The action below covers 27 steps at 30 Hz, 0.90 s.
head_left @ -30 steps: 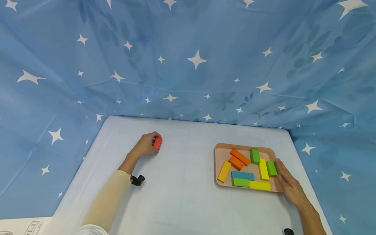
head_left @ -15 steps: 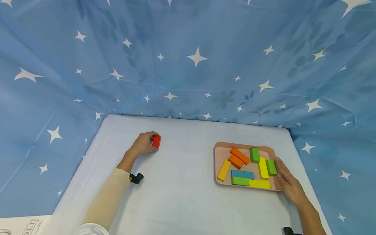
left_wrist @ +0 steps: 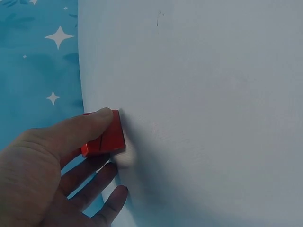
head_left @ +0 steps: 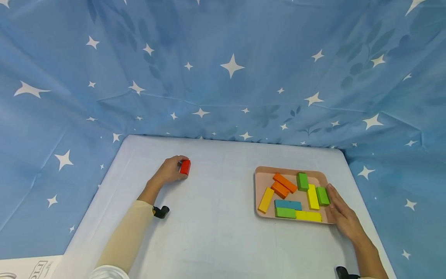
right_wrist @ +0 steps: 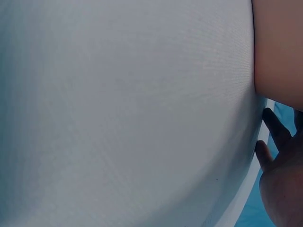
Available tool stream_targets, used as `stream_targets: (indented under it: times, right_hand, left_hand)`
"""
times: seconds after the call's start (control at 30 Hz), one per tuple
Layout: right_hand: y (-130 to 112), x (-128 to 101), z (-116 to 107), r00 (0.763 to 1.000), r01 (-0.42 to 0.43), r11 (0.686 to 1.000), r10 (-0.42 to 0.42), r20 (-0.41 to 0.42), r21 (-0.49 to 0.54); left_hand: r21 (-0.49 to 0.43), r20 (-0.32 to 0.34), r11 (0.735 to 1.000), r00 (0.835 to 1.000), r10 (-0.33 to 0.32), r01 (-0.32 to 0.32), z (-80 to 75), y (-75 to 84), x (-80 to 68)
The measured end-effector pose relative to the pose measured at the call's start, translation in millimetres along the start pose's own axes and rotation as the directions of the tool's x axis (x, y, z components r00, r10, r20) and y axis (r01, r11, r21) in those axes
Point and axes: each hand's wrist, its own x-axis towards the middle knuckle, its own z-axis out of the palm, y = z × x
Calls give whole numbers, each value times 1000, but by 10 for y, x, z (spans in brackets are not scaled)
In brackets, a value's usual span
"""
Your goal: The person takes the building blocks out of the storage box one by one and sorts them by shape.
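My left hand [head_left: 169, 170] pinches a small red block [head_left: 185, 167] on the white table at the far left. In the left wrist view the thumb lies on top of the red block [left_wrist: 105, 136] and the fingers curl beneath it. My right hand [head_left: 340, 214] lies flat with straight fingers against the right side of a pink tray [head_left: 259, 176]. The tray holds several blocks: orange [head_left: 284, 182], green [head_left: 302, 181], yellow [head_left: 312, 196] and blue [head_left: 287, 204]. The right wrist view shows the tray's underside [right_wrist: 277, 52] and my fingers [right_wrist: 274, 142] at the table's edge.
The white table [head_left: 216, 228] is hemmed in by a blue star-print cloth [head_left: 230, 69] at the back and both sides. A white printed sheet [head_left: 31, 267] peeks in at the lower left corner.
The left hand and red block have barely shifted. The right hand stays against the tray. The whole view has drifted slightly.
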Motion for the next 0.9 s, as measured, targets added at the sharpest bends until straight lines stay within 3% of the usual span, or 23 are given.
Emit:
stream_targets:
  times: [0.7,0.9]
  right_hand:
    - [0,1,-15,1000,4,1000,-4,-9,1]
    - [19,-11,-14,1000,15,1000,-15,-13,-11]
  left_hand:
    - [-8,-11,1000,1000,21,-21,19,33,-33]
    - [45,-15,999,1000,6,-6,18,102,-46]
